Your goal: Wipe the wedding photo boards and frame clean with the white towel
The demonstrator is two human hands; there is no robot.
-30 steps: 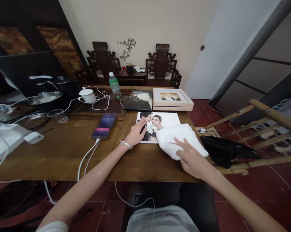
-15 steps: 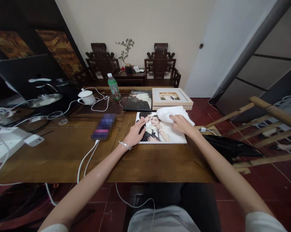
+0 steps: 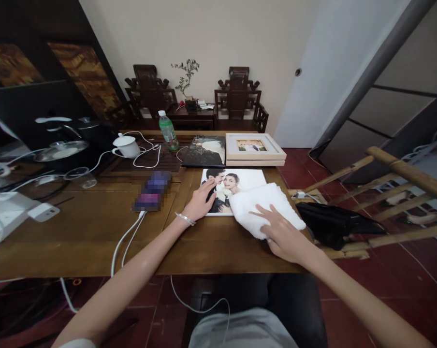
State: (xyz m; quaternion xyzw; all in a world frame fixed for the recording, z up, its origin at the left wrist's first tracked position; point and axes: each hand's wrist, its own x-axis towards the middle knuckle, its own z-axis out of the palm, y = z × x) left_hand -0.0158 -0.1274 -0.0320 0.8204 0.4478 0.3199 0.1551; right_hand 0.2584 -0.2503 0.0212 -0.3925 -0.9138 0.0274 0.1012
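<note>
A glossy wedding photo panel (image 3: 249, 175) lies flat on the wooden table in front of me. My left hand (image 3: 201, 198) rests on its left edge, fingers stretched out and flat, with a silver bracelet at the wrist. Over the panel's lower right part and past its near edge spreads a folded white cloth (image 3: 256, 195). My right hand (image 3: 282, 234) has hold of this cloth from above, with some fingers extended across it and others bent into it. The panel's lower right corner is hidden under the cloth.
Behind the panel lie a dark photo album (image 3: 206, 151) and a framed photo (image 3: 254, 149). A phone (image 3: 153, 191) with charging cables is to the left. Further off stand a bottle (image 3: 168, 131), a lidded cup (image 3: 126, 146) and a plastic cup (image 3: 81, 178). A bamboo chair (image 3: 403, 174) flanks the table.
My right hand has drawn the white cloth from the panel's upper right toward me, onto its lower right, and the cloth has spread wider. My left hand stays on the panel's left edge.
</note>
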